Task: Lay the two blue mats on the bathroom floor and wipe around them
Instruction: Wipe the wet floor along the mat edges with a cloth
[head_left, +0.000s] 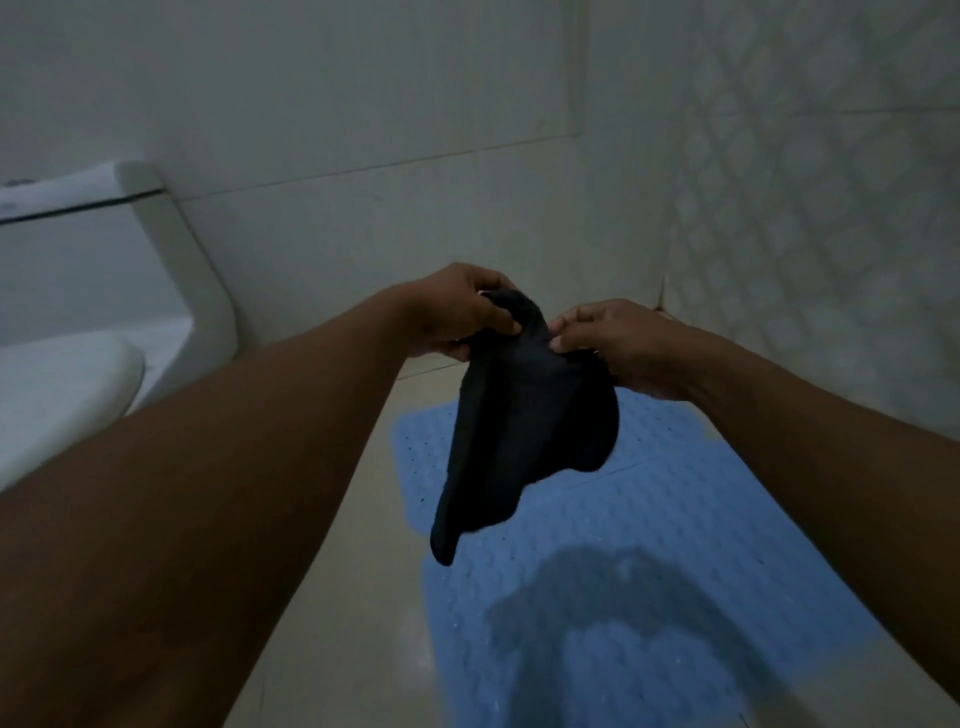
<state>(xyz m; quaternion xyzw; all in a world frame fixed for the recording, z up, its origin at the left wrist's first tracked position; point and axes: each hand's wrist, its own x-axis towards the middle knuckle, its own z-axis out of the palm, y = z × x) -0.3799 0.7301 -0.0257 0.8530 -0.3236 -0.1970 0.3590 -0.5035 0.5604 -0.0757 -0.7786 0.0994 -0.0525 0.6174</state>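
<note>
Two blue textured mats lie flat on the beige floor, end to end. The far mat (654, 436) reaches toward the back wall, and the near mat (649, 571) carries a dark shadow. Above them hangs a black cloth (519, 426), held up in the air by its top edge. My left hand (457, 312) pinches the cloth's upper left part. My right hand (618, 343) pinches the upper right part. The cloth droops down over the far mat's left side.
A white toilet (104, 291) with its cistern stands at the left against the tiled back wall (363, 130). A patterned tiled wall (831, 208) closes in the right side. A strip of bare floor (337, 571) runs between toilet and mats.
</note>
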